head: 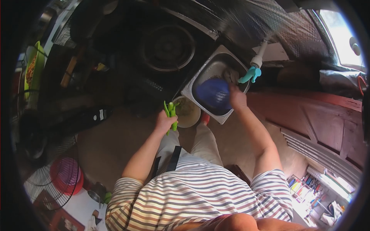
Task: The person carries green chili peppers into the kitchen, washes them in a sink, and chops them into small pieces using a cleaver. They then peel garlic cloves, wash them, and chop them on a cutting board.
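Note:
My left hand point(164, 121) is closed around several long green peppers point(171, 111), which stick out above and below the fist. It is above a pale round bucket point(188, 112) that stands on the floor beside the sink. In the small stainless-steel sink point(206, 68), a blue plastic basket point(212, 89) is tilted and blurred, with a slotted patch on it. My right hand point(237, 97) grips the basket's right edge; the fingertips are partly hidden. Behind that hand, a greyish cloth-like thing point(231, 75) lies in the sink.
A turquoise tap point(251, 75) on a white pipe reaches over the sink's right rim. Left of the sink is a dark gas hob point(169, 47). A standing fan point(55, 173) and a red basket point(68, 184) are at the lower left. A reddish wooden panel point(312, 121) runs along the right.

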The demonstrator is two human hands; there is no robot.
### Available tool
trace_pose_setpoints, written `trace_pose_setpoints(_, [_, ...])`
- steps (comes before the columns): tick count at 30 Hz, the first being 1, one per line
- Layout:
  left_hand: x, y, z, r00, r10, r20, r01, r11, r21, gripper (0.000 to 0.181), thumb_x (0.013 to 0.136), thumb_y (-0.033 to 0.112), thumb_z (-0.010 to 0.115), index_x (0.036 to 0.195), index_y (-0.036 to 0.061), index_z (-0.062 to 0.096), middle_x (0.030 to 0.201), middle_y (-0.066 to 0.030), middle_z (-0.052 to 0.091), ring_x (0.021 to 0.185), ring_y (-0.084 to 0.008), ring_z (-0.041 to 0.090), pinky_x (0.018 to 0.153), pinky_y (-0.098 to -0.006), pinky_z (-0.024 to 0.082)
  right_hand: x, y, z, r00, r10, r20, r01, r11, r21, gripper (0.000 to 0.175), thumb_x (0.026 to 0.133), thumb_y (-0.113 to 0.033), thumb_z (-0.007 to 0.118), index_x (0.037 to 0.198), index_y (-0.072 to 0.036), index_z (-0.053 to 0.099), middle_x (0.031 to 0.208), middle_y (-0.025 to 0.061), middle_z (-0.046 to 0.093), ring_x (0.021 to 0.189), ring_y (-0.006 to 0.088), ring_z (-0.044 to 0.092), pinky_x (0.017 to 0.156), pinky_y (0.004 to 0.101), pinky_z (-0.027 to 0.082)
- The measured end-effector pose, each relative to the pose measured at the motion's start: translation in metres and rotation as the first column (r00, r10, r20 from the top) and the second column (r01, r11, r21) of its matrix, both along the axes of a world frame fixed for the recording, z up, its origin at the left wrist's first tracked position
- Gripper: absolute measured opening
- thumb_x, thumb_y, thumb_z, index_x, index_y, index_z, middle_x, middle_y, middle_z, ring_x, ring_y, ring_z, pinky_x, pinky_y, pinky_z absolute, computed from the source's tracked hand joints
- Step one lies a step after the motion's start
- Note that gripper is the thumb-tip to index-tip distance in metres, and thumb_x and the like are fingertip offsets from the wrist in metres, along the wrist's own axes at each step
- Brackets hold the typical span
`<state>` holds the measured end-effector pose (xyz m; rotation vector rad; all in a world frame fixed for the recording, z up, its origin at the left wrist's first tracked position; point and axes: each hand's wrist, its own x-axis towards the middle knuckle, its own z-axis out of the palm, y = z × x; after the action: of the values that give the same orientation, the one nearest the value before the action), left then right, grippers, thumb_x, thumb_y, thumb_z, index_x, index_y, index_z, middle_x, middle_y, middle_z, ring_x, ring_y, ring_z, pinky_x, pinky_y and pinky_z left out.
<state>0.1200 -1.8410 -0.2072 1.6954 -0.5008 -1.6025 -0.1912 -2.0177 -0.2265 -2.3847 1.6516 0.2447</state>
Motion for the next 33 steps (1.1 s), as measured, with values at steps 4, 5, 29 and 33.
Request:
trace_pose_setpoints(4, [0.003,0.016,0.019,0.991,0.103,-0.086,-0.099,0.994,0.048,0.025,0.071,-0.001,0.062,0.095,-0.0001,0.057,0.075,-0.0081,0.061,0.064,-0.0179,0.061,0.058,-0.0311,0.051,0.003,0.015,0.004,0.987,0.162,-0.002,-0.161,0.986,0.046,0.046,0.084,-0.008,0.043,0.13,-0.006,0.041,0.108,0.0249,0.056,0.083,0.0405,0.062,0.069,0.0493,0.051])
trace_pose_setpoints(5, [0.005,0.029,-0.002,0.996,0.07,-0.057,-0.067,0.997,0.039,0.023,0.072,-0.001,0.063,0.094,0.0,0.058,0.075,-0.0083,0.061,0.064,-0.018,0.062,0.057,-0.0311,0.051,-0.004,0.021,-0.006,0.985,0.167,-0.053,-0.162,0.982,0.093,0.044,0.085,-0.009,0.042,0.129,-0.009,0.043,0.11,0.0235,0.056,0.083,0.0395,0.063,0.072,0.05,0.05])
trace_pose_setpoints(29, [-0.046,0.246,0.105,0.73,0.674,-0.115,-0.683,0.71,-0.173,0.018,0.071,0.002,0.068,0.085,0.0006,0.056,0.075,-0.0123,0.062,0.069,-0.0238,0.066,0.063,-0.0357,0.055,0.025,0.143,0.045,0.654,-0.753,0.071,-0.238,-0.116,0.964,0.023,0.085,-0.009,0.044,0.097,0.007,0.053,0.073,0.0181,0.063,0.057,0.0269,0.063,0.043,0.0349,0.055])
trace_pose_setpoints(33, [-0.022,0.324,0.099,0.587,0.809,-0.036,-0.803,0.576,-0.155,0.02,0.07,0.002,0.067,0.085,0.0017,0.055,0.075,-0.0117,0.062,0.069,-0.0235,0.065,0.063,-0.036,0.054,0.066,0.17,0.016,0.794,-0.603,0.078,-0.125,-0.037,0.991,0.021,0.089,-0.01,0.043,0.098,0.005,0.054,0.078,0.0171,0.064,0.059,0.0259,0.064,0.046,0.0356,0.056])
